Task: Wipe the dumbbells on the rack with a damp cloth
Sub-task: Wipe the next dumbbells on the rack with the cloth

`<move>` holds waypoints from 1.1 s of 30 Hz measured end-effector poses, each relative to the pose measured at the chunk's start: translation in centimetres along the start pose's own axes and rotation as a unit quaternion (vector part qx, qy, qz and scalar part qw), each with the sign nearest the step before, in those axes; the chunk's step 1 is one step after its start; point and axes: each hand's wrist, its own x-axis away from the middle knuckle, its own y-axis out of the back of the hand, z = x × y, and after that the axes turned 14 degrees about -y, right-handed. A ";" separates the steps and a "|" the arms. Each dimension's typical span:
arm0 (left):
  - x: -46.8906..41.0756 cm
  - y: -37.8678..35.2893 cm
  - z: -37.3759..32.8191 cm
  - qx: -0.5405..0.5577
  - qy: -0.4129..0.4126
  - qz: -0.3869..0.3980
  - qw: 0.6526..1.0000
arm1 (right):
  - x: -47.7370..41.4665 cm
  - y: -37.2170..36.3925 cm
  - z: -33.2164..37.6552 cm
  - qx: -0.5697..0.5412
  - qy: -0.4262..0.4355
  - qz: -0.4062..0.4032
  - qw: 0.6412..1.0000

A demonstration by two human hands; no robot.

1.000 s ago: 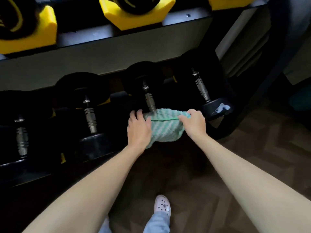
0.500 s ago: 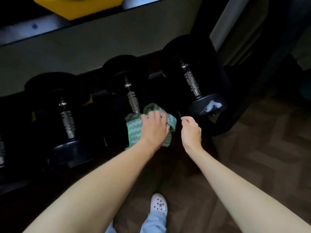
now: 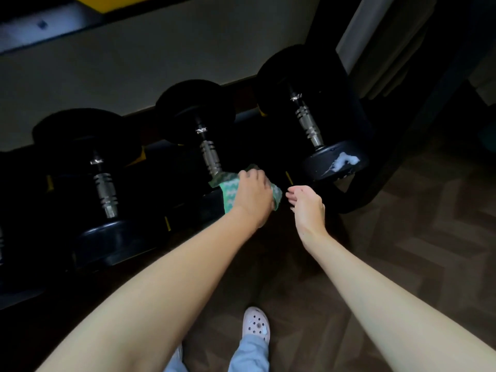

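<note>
Head view: the left hand (image 3: pixel 253 197) lies on top of the green-and-white cloth (image 3: pixel 230 194), with its fingers bent over the far edge and holding the cloth against the near end of the middle dumbbell (image 3: pixel 210 157). The cloth shows on both sides of that hand, with more of it on the left. The right hand (image 3: pixel 306 208) is just to the right of the cloth and apart from it. Its fingers are loosely curled and it holds nothing.

Three dumbbells lie side by side on the low shelf of the rack (image 3: pixel 357 197). Each has its long axis running near to far, the far head leaning slightly left and the near head facing the person. The left dumbbell (image 3: pixel 106 189) is well left of the hands. The right dumbbell (image 3: pixel 308 124) lies far-right of the right hand, and its near head carries a white smear (image 3: pixel 345 159). A pale clog (image 3: pixel 256 324) stands on the herringbone floor (image 3: pixel 402 237) between the forearms.
</note>
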 end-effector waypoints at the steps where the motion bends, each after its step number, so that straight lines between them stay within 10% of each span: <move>1: 0.8 -0.1 0.4 0.027 0.010 -0.031 0.999 | 0.3 -0.2 0.0 -0.002 0.001 0.006 1.000; 9: 6.8 -3.8 2.6 0.074 0.106 -0.189 0.973 | 3.0 -1.4 0.6 -0.080 -0.003 0.090 0.993; 22: 11.1 -6.7 1.8 0.202 0.146 -0.230 0.941 | 5.6 -4.0 -0.5 0.163 0.237 0.175 0.942; 33: 6.6 -2.2 1.6 0.049 0.086 -0.091 0.991 | 1.9 -0.4 -2.0 -0.121 0.018 0.077 0.990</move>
